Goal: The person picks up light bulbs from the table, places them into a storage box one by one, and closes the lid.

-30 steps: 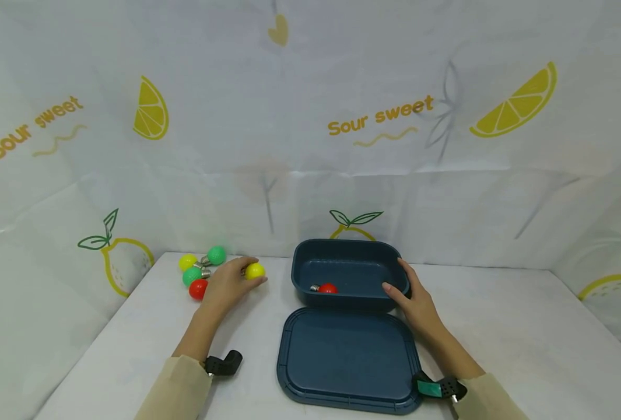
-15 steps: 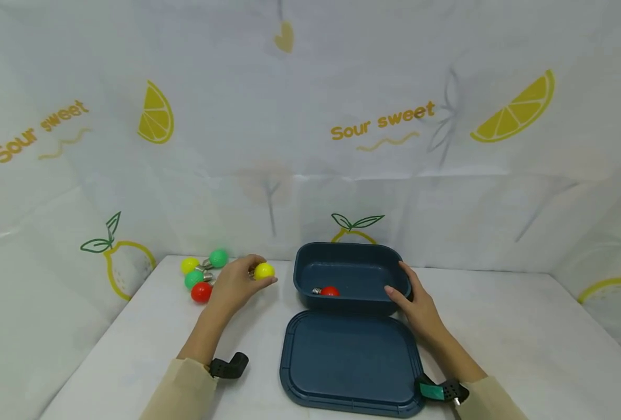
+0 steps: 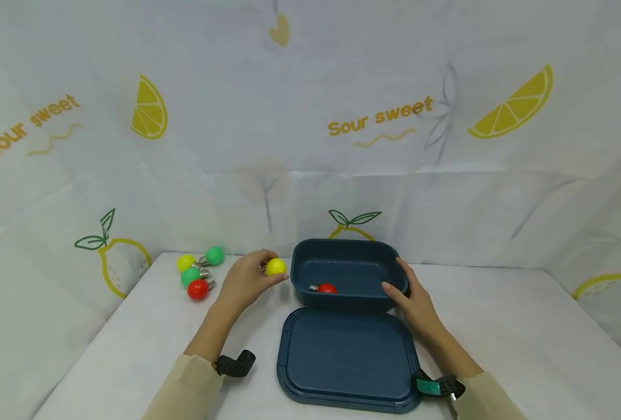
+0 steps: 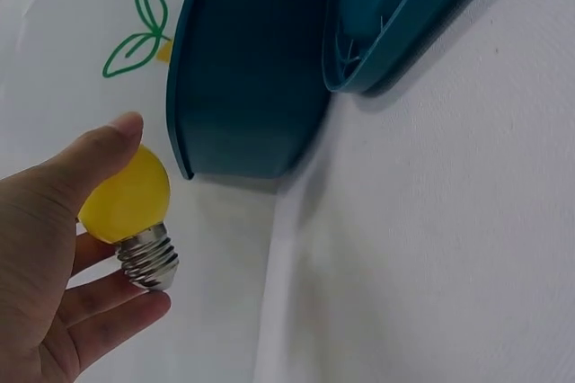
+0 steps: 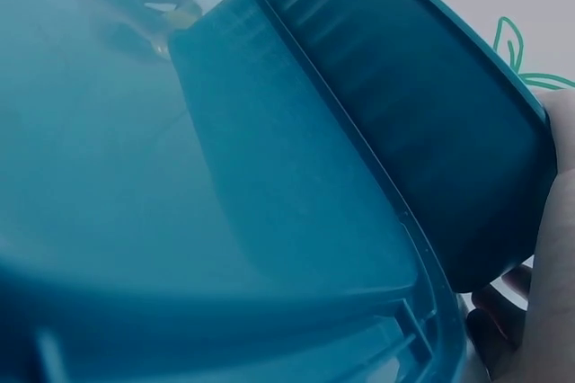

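Observation:
My left hand [image 3: 248, 282] pinches a yellow bulb [image 3: 276, 267] with a metal screw base, held just left of the dark blue box [image 3: 348, 251]. In the left wrist view the yellow bulb [image 4: 128, 199] sits between thumb and fingers, close to the box [image 4: 243, 68] wall. My right hand [image 3: 412, 297] grips the box's right rim, thumb over the edge; the right wrist view shows the box [image 5: 422, 104] wall and fingers [image 5: 539, 311] against it. A red bulb [image 3: 326, 288] lies inside the box.
The box's flat blue lid [image 3: 348, 356] lies on the white table in front of it. A yellow bulb [image 3: 186, 262], two green bulbs [image 3: 214, 255] [image 3: 190, 276] and a red bulb [image 3: 197, 289] lie at the table's back left. Lemon-print cloth walls surround the table.
My left hand has lifted the yellow bulb off the table and carried it right, up to the box's left rim. The right hand stays on the box.

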`<control>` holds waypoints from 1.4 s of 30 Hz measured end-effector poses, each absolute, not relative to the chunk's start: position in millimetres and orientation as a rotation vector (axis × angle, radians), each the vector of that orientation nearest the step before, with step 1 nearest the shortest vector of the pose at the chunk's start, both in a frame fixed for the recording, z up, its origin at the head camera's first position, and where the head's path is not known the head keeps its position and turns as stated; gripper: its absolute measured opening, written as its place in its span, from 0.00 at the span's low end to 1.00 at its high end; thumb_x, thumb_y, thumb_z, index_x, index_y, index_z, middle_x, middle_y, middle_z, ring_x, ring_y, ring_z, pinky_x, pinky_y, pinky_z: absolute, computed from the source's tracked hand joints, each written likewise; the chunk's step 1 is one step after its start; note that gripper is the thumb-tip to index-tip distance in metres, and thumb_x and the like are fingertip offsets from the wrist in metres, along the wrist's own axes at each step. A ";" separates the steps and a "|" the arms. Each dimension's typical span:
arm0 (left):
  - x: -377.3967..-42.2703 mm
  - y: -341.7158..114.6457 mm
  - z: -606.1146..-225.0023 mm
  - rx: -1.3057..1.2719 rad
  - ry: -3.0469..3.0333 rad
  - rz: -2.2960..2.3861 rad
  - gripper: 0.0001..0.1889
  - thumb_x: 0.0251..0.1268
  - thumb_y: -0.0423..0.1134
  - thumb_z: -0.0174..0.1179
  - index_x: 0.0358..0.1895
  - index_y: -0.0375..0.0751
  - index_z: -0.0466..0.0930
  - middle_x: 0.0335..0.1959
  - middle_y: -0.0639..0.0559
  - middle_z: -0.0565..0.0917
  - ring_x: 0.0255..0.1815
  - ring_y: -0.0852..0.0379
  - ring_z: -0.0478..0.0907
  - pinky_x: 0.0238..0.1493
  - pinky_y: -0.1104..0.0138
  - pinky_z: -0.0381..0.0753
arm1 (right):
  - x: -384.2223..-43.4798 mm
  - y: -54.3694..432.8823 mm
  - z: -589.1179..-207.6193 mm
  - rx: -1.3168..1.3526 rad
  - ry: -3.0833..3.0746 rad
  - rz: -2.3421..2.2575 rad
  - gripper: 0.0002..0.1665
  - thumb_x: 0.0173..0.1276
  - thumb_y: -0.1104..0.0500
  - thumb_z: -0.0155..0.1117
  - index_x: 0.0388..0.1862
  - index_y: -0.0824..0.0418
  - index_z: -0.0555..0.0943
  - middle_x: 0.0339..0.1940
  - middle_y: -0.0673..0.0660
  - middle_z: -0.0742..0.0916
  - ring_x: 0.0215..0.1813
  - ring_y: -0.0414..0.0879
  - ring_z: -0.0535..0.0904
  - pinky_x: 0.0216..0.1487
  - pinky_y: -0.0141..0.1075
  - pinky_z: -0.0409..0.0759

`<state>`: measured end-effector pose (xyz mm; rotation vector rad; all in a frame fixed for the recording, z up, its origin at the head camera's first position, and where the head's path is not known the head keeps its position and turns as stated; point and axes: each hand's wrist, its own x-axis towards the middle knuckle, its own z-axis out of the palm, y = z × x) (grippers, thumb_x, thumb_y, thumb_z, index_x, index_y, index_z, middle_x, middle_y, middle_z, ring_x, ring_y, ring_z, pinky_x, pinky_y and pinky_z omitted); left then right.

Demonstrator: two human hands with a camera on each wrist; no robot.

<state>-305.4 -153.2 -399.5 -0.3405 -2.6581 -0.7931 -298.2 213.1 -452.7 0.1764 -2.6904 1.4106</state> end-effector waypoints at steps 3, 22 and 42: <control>-303.8 -149.4 -397.8 -0.343 -2.645 -0.793 0.26 0.57 0.52 0.75 0.55 0.44 0.82 0.48 0.50 0.88 0.42 0.53 0.80 0.48 0.60 0.85 | -297.4 212.3 -451.6 0.174 -2.696 1.405 0.47 0.77 0.39 0.54 0.85 0.45 0.44 0.85 0.65 0.54 0.82 0.69 0.52 0.76 0.70 0.55; -298.5 -136.6 -394.3 -0.464 -2.593 -0.790 0.26 0.61 0.49 0.72 0.62 0.48 0.81 0.55 0.51 0.83 0.47 0.55 0.79 0.50 0.62 0.85 | -295.0 210.7 -448.6 0.156 -2.703 1.400 0.48 0.76 0.37 0.54 0.85 0.44 0.44 0.84 0.65 0.56 0.82 0.68 0.54 0.76 0.69 0.57; -303.7 -103.6 -371.0 -0.548 -2.546 -0.902 0.25 0.63 0.48 0.71 0.60 0.46 0.76 0.51 0.53 0.85 0.46 0.54 0.80 0.51 0.61 0.84 | -296.7 215.3 -451.0 0.168 -2.703 1.398 0.47 0.76 0.36 0.53 0.85 0.43 0.44 0.84 0.66 0.56 0.82 0.68 0.55 0.75 0.70 0.57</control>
